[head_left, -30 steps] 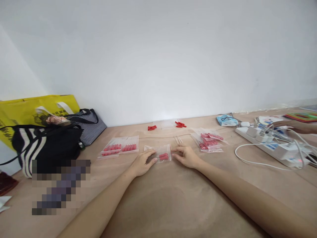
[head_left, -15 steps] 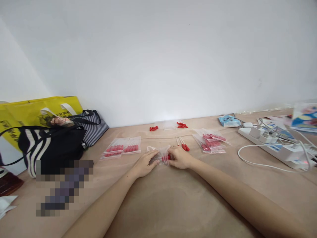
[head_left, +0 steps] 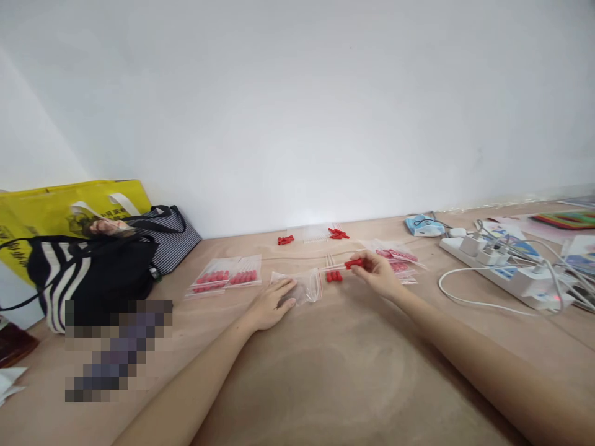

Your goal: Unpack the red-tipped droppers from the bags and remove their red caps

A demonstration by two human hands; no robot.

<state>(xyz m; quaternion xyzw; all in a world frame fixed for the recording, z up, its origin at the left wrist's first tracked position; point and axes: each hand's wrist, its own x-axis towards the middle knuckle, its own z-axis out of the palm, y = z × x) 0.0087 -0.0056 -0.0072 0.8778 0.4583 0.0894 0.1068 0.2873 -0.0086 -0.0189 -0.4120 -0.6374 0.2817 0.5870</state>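
In the middle of the frame, the left hand lies on a clear bag on the brown counter. Its fingers are stretched out over the left end of the bag, and its thumb is apart from them, so there is a wide gap. The bag's open end, with a red line on it, points to the right.

Just right of the middle, the right hand pinches some held sticks by their red ends. Its fingers are close together on them (I cannot tell how many there are). The thin, pale ends point left, near the mouth of the bag, but I cannot tell if they touch it. A small row of red-ended sticks lies on the counter, between the bag and the right hand.

Left of the middle, there are flat packed bags with red ends showing through. A messy pile of packed bags sits partly behind the right hand. Near the wall, there are two little heaps of red bits, a left heap and a right heap. A white power strip with plugs and wires is at the right of the frame.
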